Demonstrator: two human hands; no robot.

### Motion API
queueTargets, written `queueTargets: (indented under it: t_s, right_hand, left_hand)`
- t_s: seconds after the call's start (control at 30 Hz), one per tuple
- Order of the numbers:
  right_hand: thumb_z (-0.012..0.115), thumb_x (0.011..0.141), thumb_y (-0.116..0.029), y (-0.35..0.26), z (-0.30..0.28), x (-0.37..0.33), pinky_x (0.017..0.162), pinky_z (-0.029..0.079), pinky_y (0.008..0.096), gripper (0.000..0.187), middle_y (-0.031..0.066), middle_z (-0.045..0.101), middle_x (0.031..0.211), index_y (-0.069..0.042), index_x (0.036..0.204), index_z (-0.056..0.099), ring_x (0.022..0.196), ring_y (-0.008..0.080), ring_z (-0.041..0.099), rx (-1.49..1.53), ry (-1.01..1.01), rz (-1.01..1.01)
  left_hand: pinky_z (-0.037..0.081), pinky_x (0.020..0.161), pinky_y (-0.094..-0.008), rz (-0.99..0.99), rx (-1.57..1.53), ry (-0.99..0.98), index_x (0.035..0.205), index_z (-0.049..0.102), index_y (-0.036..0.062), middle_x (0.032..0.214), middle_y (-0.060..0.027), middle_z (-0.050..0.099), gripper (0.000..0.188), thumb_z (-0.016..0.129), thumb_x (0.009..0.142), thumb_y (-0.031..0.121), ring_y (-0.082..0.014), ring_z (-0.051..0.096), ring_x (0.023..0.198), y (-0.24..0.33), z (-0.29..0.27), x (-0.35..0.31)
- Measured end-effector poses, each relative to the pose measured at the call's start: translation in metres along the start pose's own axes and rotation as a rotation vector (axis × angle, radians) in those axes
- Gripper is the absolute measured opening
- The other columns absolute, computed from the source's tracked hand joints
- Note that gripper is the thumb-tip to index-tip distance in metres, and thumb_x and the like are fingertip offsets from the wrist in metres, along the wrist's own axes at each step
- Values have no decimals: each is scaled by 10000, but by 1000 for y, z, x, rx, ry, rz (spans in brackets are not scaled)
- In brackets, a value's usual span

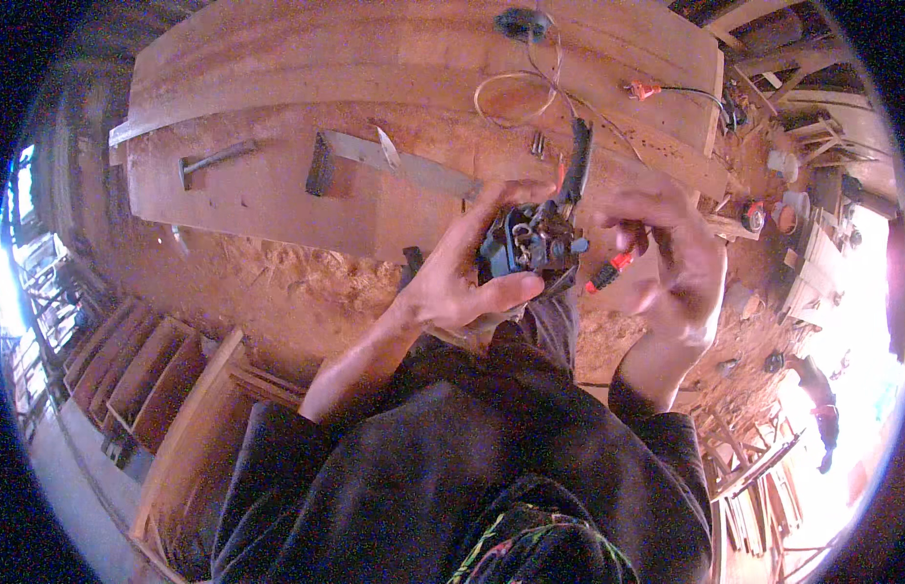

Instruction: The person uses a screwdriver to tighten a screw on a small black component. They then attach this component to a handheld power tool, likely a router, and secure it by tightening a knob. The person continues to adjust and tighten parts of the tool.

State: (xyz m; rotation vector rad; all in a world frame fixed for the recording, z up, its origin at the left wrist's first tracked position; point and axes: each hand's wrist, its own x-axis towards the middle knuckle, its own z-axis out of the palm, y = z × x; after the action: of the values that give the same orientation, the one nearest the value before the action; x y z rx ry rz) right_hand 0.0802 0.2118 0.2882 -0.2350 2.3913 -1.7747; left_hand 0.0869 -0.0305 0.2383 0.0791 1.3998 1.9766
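Note:
My left hand is wrapped round a dark power tool, held in front of my body. The tool's end facing up looks uncovered, with wires and small parts showing, and a thick black cord sleeve rises from it. Just to the right is my right hand, its fingers curled and partly smeared by motion. A red and black handle, like a screwdriver's, sticks out from between those fingers toward the power tool; its other end is hidden by the hand.
On the wooden workbench lie a handsaw, a pointed blade and a hammer. A thin cable loops at the back, near an orange plug. Sawdust covers the floor; stacked wooden frames stand at left.

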Motion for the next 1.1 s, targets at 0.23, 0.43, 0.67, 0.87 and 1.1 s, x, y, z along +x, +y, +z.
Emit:
queueTargets:
  t_s: [0.23, 0.43, 0.67, 0.87, 1.1]
  right_hand:
    - [847, 800, -386, 12, 21, 12, 730, 480, 276, 435, 77, 704, 972, -31, 1035, 758, 845, 162, 641, -35, 17, 21]
    - [842, 811, -211, 11, 18, 15, 715, 491, 268, 280, 54, 700, 906, -37, 1012, 755, 797, 138, 648, 3, 29, 173]
    - [856, 797, -191, 17, 18, 15, 705, 460, 268, 288, 48, 681, 898, -19, 997, 741, 788, 123, 616, 69, -15, 219]
    - [847, 800, -188, 17, 15, 18, 695, 467, 284, 277, 58, 687, 887, -29, 1001, 741, 764, 148, 621, -13, -80, 134]
    - [854, 798, -179, 22, 12, 29, 740, 514, 292, 304, 72, 696, 908, -15, 1025, 735, 806, 160, 653, 45, -67, 135]
  left_hand:
    - [409, 1096, -395, -24, 245, 64, 1437, 407, -9, 1317, -168, 605, 818, 825, 805, 297, -262, 568, 1267, -2, -5, 18]
    - [436, 1072, -401, 42, 259, 54, 1448, 397, 1, 1279, -168, 646, 847, 845, 796, 303, -292, 616, 1215, -10, -15, 19]
    - [443, 1069, -404, 70, 278, 88, 1457, 383, -4, 1263, -170, 654, 852, 846, 803, 284, -284, 629, 1197, -16, -14, 21]
    - [434, 1074, -397, 57, 233, 85, 1474, 364, -18, 1288, -177, 630, 875, 800, 840, 399, -268, 602, 1227, -15, -14, 20]
    - [393, 1079, -371, -21, 11, 93, 1460, 372, -50, 1293, -150, 590, 888, 640, 900, 585, -227, 544, 1231, -10, -10, 17]
